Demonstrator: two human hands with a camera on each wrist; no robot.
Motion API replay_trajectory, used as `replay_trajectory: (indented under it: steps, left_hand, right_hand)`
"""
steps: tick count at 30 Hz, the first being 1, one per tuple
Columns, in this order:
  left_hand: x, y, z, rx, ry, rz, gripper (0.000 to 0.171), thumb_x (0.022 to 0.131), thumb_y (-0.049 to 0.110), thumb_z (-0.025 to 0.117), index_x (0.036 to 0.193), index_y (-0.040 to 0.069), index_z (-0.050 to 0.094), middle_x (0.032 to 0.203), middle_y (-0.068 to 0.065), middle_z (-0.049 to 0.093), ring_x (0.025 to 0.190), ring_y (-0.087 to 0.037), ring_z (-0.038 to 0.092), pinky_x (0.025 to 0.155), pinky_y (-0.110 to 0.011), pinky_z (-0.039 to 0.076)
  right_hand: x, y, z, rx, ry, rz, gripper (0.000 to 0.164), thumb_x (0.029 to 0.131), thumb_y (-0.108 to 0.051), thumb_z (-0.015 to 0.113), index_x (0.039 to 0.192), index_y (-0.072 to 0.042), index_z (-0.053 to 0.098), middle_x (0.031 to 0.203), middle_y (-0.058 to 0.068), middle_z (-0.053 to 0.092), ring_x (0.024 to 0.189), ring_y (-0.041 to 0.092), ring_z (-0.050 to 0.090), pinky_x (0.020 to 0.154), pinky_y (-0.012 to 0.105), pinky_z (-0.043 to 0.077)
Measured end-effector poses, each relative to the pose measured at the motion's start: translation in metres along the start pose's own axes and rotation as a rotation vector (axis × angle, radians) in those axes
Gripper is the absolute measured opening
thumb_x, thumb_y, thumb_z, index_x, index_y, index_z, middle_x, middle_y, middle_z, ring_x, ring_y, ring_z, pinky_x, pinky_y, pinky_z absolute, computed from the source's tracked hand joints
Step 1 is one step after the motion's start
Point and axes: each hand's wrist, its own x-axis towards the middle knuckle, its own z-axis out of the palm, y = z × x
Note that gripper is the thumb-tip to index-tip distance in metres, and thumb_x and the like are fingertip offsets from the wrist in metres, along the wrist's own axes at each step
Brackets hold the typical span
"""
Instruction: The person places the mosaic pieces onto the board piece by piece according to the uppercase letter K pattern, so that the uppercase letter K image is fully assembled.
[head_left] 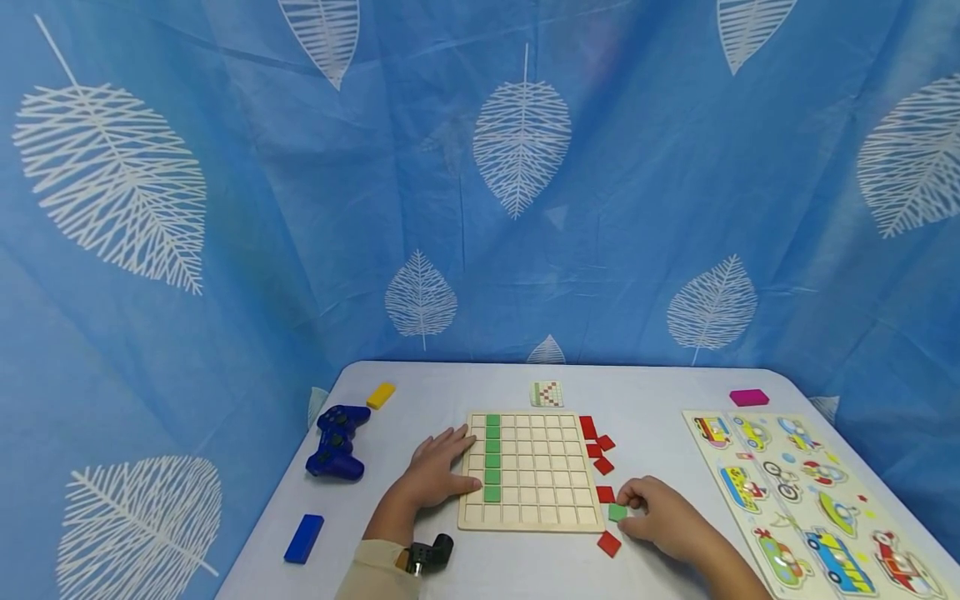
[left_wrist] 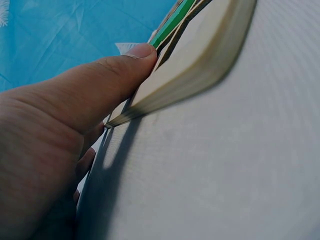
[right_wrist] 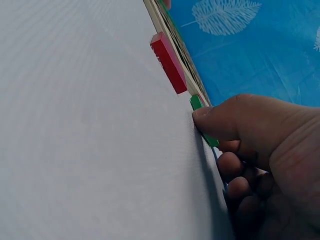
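Observation:
A square wooden grid board (head_left: pixel 551 527) lies on the table, with several green tiles in a line down its second column from the left. My left hand (head_left: pixel 438 468) rests on the board's left edge, fingers spread; in the left wrist view its thumb (left_wrist: pixel 120 75) lies over the rim. Just off the board's lower right corner, my right hand (head_left: pixel 667 518) pinches a green square tile (head_left: pixel 617 512) between thumb and fingers. The right wrist view shows that green tile (right_wrist: pixel 197 103) under the thumb, beside a red tile (right_wrist: pixel 169 62).
Loose red tiles (head_left: pixel 609 544) lie along the board's right side. A pattern card (head_left: pixel 547 394) is behind the board. A blue game controller (head_left: pixel 337 442), blue block (head_left: pixel 303 538) and yellow block (head_left: pixel 381 395) stand left; a picture puzzle (head_left: pixel 810 500) and pink block (head_left: pixel 748 397) right.

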Motion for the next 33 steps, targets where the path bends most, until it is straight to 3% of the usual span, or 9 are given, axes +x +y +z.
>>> replay_trajectory:
  steps: [10, 18, 26, 33]
  left_hand:
    - [0.001, 0.003, -0.001, -0.003, -0.004, 0.0, 0.087, 0.086, 0.054, 0.081, 0.159, 0.023, 0.046, 0.173, 0.002, 0.029, 0.162, -0.03, 0.018, 0.131, -0.059, 0.007]
    - [0.003, 0.003, -0.003, 0.0, -0.004, 0.015, 0.087, 0.086, 0.053, 0.082, 0.159, 0.022, 0.046, 0.173, -0.001, 0.03, 0.162, -0.032, 0.019, 0.13, -0.061, 0.008]
    - [0.002, 0.003, -0.001, 0.006, -0.01, -0.004, 0.087, 0.086, 0.054, 0.082, 0.16, 0.023, 0.046, 0.173, 0.0, 0.029, 0.162, -0.031, 0.018, 0.131, -0.059, 0.007]
    - [0.0, 0.002, -0.001, -0.006, -0.008, -0.021, 0.087, 0.086, 0.054, 0.082, 0.159, 0.024, 0.047, 0.173, 0.001, 0.029, 0.162, -0.031, 0.018, 0.131, -0.06, 0.007]
  right_hand:
    - [-0.004, -0.008, -0.004, 0.092, 0.043, -0.01, 0.027, 0.082, -0.015, 0.085, 0.102, -0.015, 0.067, 0.091, 0.0, 0.061, 0.083, 0.018, 0.053, 0.068, 0.028, 0.044]
    - [-0.007, -0.032, 0.001, 0.176, -0.006, -0.142, 0.024, 0.088, -0.017, 0.082, 0.104, -0.014, 0.064, 0.089, 0.001, 0.06, 0.083, 0.016, 0.055, 0.063, 0.024, 0.046]
    - [-0.004, -0.058, 0.02, 0.178, -0.086, -0.253, 0.023, 0.09, -0.02, 0.082, 0.105, -0.017, 0.066, 0.091, -0.001, 0.061, 0.078, 0.014, 0.057, 0.06, 0.026, 0.05]
    - [0.0, -0.084, 0.038, 0.141, -0.091, -0.347, 0.022, 0.088, -0.019, 0.082, 0.103, -0.021, 0.067, 0.09, -0.004, 0.061, 0.076, 0.01, 0.057, 0.061, 0.025, 0.049]
